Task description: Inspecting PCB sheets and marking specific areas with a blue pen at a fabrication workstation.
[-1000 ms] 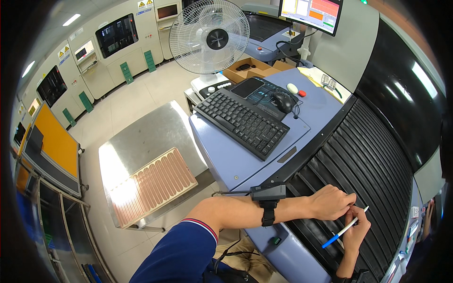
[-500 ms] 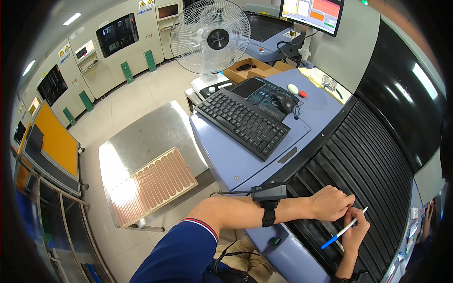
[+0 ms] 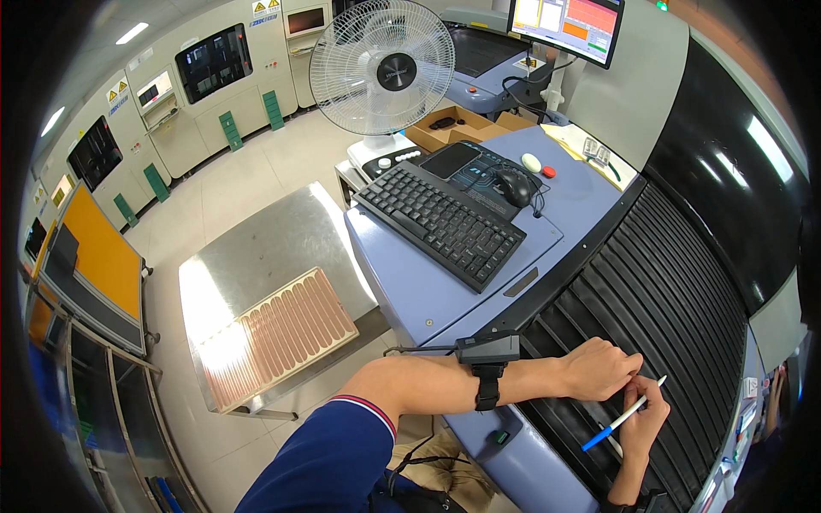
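Note:
My left hand is closed over the black ribbed surface, its fingertips meeting those of my right hand. Whatever those left fingers may pinch is too small or hidden to name. A white pen with a blue end slants through my right hand, which is closed on it. The blue end points down and toward me, the white end up and to the right. On my left forearm sits a strapped black device.
A black keyboard and a mouse lie on the blue machine top. To the left, a metal table carries a copper-patterned panel. A fan and a monitor stand farther back.

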{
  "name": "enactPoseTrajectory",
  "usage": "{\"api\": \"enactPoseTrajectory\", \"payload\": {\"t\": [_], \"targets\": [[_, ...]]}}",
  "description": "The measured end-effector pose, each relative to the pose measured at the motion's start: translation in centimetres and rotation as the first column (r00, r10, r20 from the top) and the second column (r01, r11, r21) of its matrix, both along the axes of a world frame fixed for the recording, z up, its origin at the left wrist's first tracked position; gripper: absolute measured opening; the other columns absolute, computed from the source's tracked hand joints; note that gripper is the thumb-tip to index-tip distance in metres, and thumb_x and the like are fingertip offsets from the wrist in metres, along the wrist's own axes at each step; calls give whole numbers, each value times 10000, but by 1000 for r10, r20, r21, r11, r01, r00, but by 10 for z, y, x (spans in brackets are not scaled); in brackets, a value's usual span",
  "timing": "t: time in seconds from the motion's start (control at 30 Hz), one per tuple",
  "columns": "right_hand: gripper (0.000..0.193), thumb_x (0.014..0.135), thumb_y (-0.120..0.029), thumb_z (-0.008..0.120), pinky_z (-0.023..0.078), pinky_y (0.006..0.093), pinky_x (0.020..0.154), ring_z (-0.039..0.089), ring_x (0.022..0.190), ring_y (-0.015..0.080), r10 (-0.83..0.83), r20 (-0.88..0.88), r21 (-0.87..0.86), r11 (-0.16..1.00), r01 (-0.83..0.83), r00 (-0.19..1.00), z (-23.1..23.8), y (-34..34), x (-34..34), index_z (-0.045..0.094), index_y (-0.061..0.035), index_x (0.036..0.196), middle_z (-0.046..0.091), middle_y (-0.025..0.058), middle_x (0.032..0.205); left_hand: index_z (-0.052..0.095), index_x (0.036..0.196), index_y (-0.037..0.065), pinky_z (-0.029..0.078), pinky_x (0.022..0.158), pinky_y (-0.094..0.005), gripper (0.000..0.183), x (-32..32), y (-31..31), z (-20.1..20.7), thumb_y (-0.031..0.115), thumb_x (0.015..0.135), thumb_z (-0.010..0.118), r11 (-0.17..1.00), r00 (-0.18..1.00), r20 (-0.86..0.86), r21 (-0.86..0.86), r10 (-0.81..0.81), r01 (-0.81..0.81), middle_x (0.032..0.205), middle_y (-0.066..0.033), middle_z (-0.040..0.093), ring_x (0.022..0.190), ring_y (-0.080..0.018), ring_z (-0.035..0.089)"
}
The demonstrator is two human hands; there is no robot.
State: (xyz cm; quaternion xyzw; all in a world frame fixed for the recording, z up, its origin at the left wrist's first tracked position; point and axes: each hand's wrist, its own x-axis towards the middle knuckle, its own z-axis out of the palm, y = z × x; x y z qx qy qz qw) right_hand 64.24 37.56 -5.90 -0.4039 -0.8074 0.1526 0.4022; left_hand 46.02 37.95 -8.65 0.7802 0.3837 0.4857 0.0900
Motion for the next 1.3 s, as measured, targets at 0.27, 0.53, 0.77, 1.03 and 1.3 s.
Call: {"api": "enactPoseTrajectory", "payload": {"t": [0.27, 0.53, 0.77, 1.03, 1.3], "targets": [[21, 903, 25, 671, 449, 280, 617, 569, 636, 112, -9, -15, -4, 1000, 9, 1000, -1, 2, 1, 677, 33, 921, 634, 98, 675, 591, 914, 19, 522, 583, -470, 135, -3, -1, 2, 148, 939, 621, 999, 1000, 6, -21, -29, 29, 724, -165, 690, 669, -385, 683], [18, 901, 23, 674, 449, 276, 610, 575, 627, 109, -5, -1, 2, 1000, 5, 1000, 1, 0, 0, 676, 32, 917, 637, 99, 670, 598, 916, 16, 528, 592, -468, 130, -3, 1, -1, 139, 929, 636, 999, 999, 3, -9, -36, 36, 740, -165, 695, 677, -383, 685], [47, 900, 37, 665, 481, 275, 652, 616, 678, 111, 2, -27, -18, 1000, -3, 1000, -1, 1, 2, 680, 38, 945, 673, 106, 721, 596, 907, 17, 525, 585, -459, 125, -1, 2, -1, 134, 937, 627, 1000, 999, 21, -7, -30, 30, 733, -159, 693, 667, -377, 685], [65, 900, 43, 662, 507, 281, 700, 669, 743, 128, 5, -25, -44, 999, -6, 1000, 0, 2, 4, 682, 47, 961, 702, 129, 761, 598, 902, 21, 523, 581, -458, 133, -1, 1, 0, 145, 942, 625, 999, 1000, 13, -25, -19, 20, 728, -157, 691, 662, -371, 685], [56, 896, 31, 679, 471, 276, 651, 612, 678, 117, -12, -25, -28, 1000, 12, 1000, -1, 2, 4, 683, 43, 950, 657, 102, 697, 615, 914, 25, 530, 592, -462, 122, 0, 1, 0, 145, 930, 633, 999, 998, 50, -24, -24, 25, 736, -158, 697, 675, -373, 689]]}}
